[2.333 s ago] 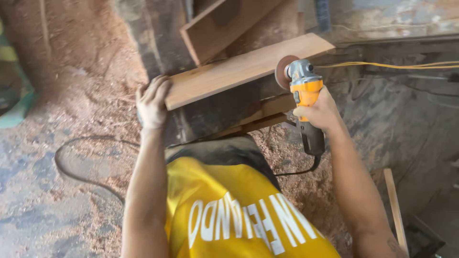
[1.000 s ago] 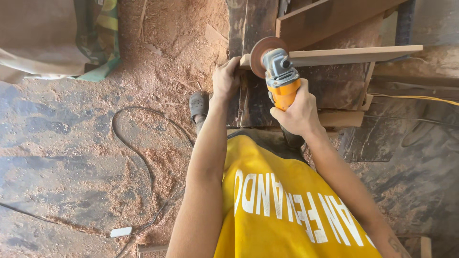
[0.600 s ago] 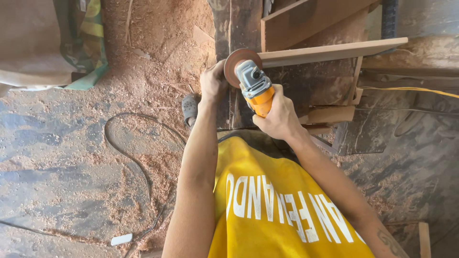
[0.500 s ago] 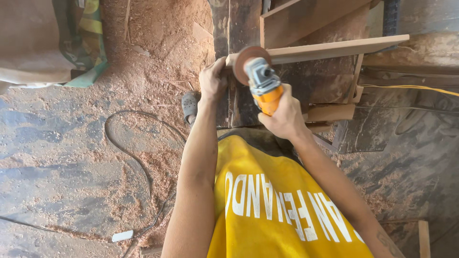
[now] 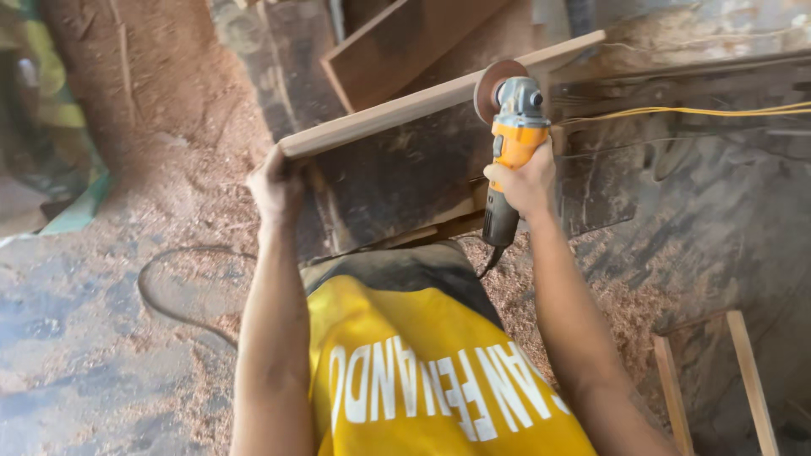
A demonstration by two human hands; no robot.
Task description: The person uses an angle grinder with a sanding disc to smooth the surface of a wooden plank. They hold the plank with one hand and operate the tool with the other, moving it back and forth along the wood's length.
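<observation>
We are observing left hand [image 5: 274, 181] clamping plank [image 5: 422, 103] end; right hand [image 5: 525, 179] gripping orange grinder [image 5: 512, 143], disc touching plank edge.

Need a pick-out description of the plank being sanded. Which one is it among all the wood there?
Start at the dark workbench ahead of the person in the yellow shirt. Across its top runs a long pale plank, gripped at its near end by the left hand while the orange angle grinder in the right hand meets its edge. The darker board behind it is untouched.
</observation>
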